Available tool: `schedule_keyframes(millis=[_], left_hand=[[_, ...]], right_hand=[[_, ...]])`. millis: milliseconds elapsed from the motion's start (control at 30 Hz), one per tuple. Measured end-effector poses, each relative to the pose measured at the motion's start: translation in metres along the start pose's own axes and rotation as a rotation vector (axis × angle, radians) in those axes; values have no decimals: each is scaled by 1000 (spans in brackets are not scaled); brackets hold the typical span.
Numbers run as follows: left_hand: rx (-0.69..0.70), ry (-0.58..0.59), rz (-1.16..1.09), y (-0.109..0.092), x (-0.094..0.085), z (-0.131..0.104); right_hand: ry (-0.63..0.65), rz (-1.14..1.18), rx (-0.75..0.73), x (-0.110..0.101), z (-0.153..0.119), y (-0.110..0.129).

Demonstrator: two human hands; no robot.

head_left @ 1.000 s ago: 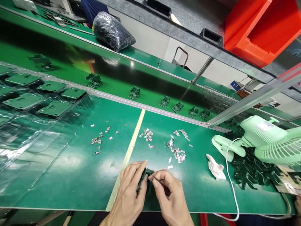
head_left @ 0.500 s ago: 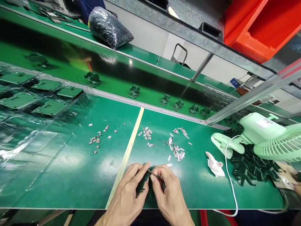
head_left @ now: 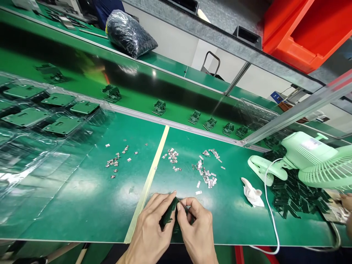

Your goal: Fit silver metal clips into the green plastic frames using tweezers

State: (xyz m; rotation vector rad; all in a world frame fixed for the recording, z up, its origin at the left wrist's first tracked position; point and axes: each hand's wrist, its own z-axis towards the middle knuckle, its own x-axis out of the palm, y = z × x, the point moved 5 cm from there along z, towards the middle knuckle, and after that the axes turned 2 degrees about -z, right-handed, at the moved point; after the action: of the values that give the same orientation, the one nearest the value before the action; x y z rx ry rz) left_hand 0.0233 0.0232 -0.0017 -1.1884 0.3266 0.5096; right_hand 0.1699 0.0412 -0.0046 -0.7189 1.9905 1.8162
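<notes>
My left hand [head_left: 152,227] is closed around a dark green plastic part [head_left: 168,215], close to the table's front edge. My right hand [head_left: 196,223] pinches a thin dark, stick-like piece [head_left: 184,206] whose tip meets the top of that part; its exact kind I cannot make out. Both hands nearly touch, and the fingers hide much of the part. Just beyond them lie small silvery metal plates [head_left: 209,179] in a loose cluster. Another heap of small metal pieces [head_left: 172,156] is farther left, beside the yellow tape strip [head_left: 148,183].
At left, clear plastic trays [head_left: 59,157] hold flat green panels [head_left: 62,125]. Several green assemblies [head_left: 159,107] stand on the belt behind. On the right are a crumpled white tissue [head_left: 251,192], a clip-on fan [head_left: 308,148], piled dark green parts [head_left: 291,200] and another person's hand [head_left: 347,201].
My right hand's fingers have shifted slightly, and the thin piece now slants more steeply. The green part shows a little more between my hands. The other person's hand at right has moved.
</notes>
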Motion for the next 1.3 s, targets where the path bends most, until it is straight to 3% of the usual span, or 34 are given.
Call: schedule_keyframes(millis=[133, 300, 567, 667, 767, 867, 967, 1133, 1300], left_hand=[[38, 51, 21, -2, 2, -3], [95, 99, 6, -7, -2, -1], [77, 587, 236, -2, 4, -7], [121, 749, 282, -4, 7, 1], [234, 866, 265, -12, 8, 11], [325, 919, 257, -17, 8, 14], [356, 969, 251, -21, 10, 14], [310, 1124, 325, -30, 16, 21], [298, 1113, 309, -23, 16, 15]], right_hand=[[80, 49, 44, -5, 4, -1], [71, 82, 58, -5, 3, -6], [48, 217, 127, -9, -16, -30], [40, 245, 102, -10, -46, -40], [113, 259, 129, 6, -83, -59], [147, 266, 171, 27, -107, -74], [99, 267, 158, 37, -110, -75], [53, 211, 112, 38, -100, -67], [16, 58, 69, 36, -101, -64]])
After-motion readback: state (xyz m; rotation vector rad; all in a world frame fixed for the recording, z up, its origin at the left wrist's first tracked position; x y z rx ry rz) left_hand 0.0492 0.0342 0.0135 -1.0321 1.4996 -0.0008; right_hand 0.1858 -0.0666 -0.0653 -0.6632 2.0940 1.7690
